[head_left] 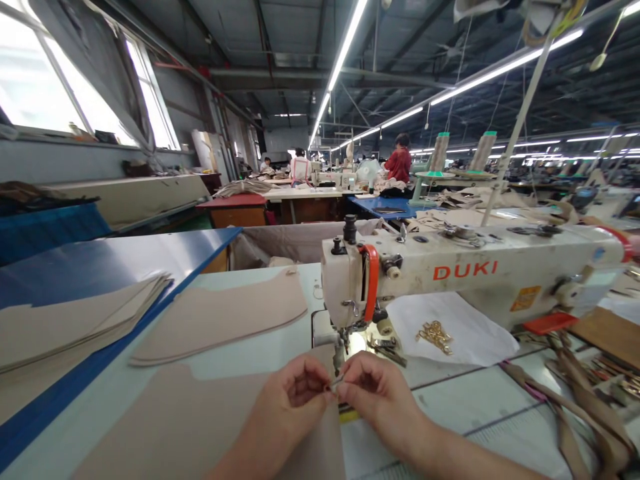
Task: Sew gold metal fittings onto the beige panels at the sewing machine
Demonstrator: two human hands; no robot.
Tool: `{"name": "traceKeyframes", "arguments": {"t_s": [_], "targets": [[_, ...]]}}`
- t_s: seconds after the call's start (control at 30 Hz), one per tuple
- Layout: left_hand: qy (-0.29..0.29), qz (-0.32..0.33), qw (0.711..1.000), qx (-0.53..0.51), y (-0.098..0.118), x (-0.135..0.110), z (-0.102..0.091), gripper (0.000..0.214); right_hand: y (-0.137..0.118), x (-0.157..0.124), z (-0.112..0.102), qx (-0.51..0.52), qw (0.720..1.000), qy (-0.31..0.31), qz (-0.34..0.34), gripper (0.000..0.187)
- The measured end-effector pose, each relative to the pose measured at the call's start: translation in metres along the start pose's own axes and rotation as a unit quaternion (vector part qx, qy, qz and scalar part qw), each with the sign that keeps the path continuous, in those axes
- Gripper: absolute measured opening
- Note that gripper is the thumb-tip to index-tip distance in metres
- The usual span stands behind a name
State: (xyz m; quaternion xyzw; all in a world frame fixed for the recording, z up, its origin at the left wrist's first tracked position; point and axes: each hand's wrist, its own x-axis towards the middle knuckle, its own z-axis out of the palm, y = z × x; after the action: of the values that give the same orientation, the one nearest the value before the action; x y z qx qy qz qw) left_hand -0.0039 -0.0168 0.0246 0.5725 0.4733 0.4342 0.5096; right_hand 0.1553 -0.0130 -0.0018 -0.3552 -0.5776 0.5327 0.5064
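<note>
In front of the needle area of a white sewing machine (415, 267), my left hand (295, 393) and my right hand (375, 393) meet with fingertips almost touching. Both are closed in a pinch around a small, pale, narrow piece (337, 383), too small to name. Beneath my left hand lies a flat beige panel (200, 413), its edge reaching the machine's presser foot. A second beige panel (230, 313) rests farther back on the pale green table (175, 353). Right of the needle, gold metal hardware pieces (435, 336) sit in a small heap on a white sheet (470, 340).
A stack of beige panels (95, 313) lies on a blue-edged table (210, 247) at left. Brown straps (575, 393) and a red tray (550, 323) are at right. Thread cones (440, 153) stand behind the machine. A person in red (399, 162) is farther back.
</note>
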Motion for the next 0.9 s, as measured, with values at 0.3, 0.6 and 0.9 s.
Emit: {"name": "traceKeyframes", "arguments": {"t_s": [0.3, 0.6, 0.9], "targets": [[0.014, 0.042, 0.995, 0.09, 0.002, -0.008, 0.002, 0.004, -0.004, 0.0, -0.001, 0.002, 0.999, -0.017, 0.028, 0.025], [0.027, 0.057, 0.991, 0.117, 0.006, -0.01, 0.003, 0.002, -0.002, 0.0, -0.006, 0.04, 0.996, -0.043, 0.07, 0.027], [-0.044, -0.015, 0.994, 0.101, -0.006, -0.002, -0.004, 0.018, -0.004, 0.001, -0.007, 0.031, 0.995, -0.042, 0.085, 0.032]]}}
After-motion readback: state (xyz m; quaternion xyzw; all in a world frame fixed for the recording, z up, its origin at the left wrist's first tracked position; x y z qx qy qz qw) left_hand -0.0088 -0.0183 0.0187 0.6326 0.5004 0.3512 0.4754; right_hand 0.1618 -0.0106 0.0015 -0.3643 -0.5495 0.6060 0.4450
